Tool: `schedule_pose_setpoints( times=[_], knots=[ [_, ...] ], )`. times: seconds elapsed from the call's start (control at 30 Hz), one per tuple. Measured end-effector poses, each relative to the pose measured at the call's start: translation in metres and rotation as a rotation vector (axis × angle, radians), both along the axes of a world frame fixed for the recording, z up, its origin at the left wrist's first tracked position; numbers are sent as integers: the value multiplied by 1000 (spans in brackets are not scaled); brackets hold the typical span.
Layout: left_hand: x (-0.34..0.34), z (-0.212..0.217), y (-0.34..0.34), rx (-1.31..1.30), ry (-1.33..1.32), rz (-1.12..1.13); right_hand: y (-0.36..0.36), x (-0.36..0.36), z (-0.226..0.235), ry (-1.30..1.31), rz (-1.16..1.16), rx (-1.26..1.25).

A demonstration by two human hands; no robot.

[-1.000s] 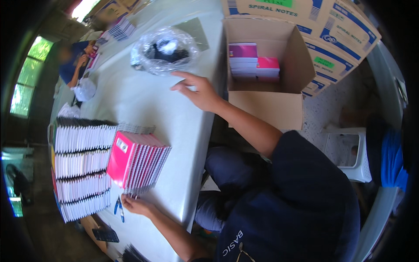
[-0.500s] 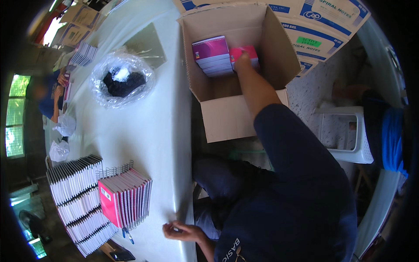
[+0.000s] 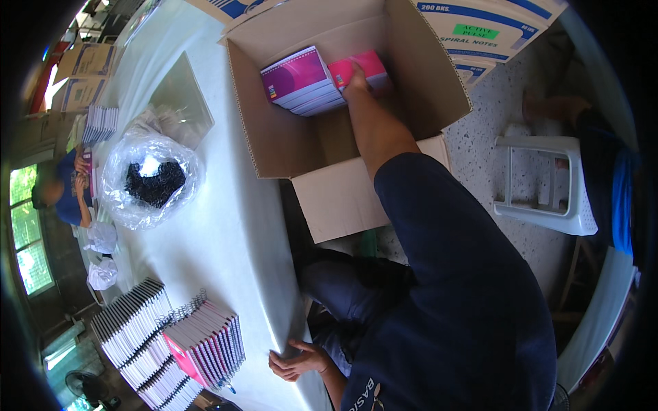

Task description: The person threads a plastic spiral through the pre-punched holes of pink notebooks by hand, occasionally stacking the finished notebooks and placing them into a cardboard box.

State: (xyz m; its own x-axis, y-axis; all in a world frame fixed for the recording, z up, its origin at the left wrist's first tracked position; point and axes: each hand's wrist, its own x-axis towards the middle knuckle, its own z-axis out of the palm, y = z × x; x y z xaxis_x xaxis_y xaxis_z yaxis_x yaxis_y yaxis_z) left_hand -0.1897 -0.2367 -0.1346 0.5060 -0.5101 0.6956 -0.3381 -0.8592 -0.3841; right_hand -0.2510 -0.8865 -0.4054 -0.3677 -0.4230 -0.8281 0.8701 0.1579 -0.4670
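My right hand (image 3: 356, 82) reaches into an open cardboard box (image 3: 336, 226). Its thumb lies on the cover of a pink spiral notebook stack (image 3: 373, 66), with the other fingers partly hidden at the near side. Beside that stack, to the left in the box, sits a taller stack of purple-covered notebooks (image 3: 298, 77). My left hand (image 3: 299, 361) rests at the table's near edge, fingers loosely bent and apart, holding nothing visible. Left of it, pink notebooks with wire spirals (image 3: 205, 342) stand in a row on the white-covered table (image 3: 233, 274).
Rows of black-spiral notebooks (image 3: 140, 335) lie at the left. A clear plastic bag (image 3: 130, 205) holds black pieces. More cartons (image 3: 473, 34) stand beyond the box. A white stool (image 3: 548, 181) is at right, near another person's leg. A co-worker (image 3: 68, 181) sits across the table.
The whole view has shifted, so the box sits further left in it. My right hand stays at the pink stack. My left hand has turned and come onto the table edge.
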Motion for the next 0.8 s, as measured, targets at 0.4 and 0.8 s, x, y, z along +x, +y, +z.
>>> schedule_pose_setpoints(
  times=[0.4,0.8],
  knots=[
    [1,-2,-5,-26,4,-5,13,-20,57,-260,91,-127],
    [-2,-2,-5,-30,-30,22,28,-8,91,-147,123,39]
  ],
)
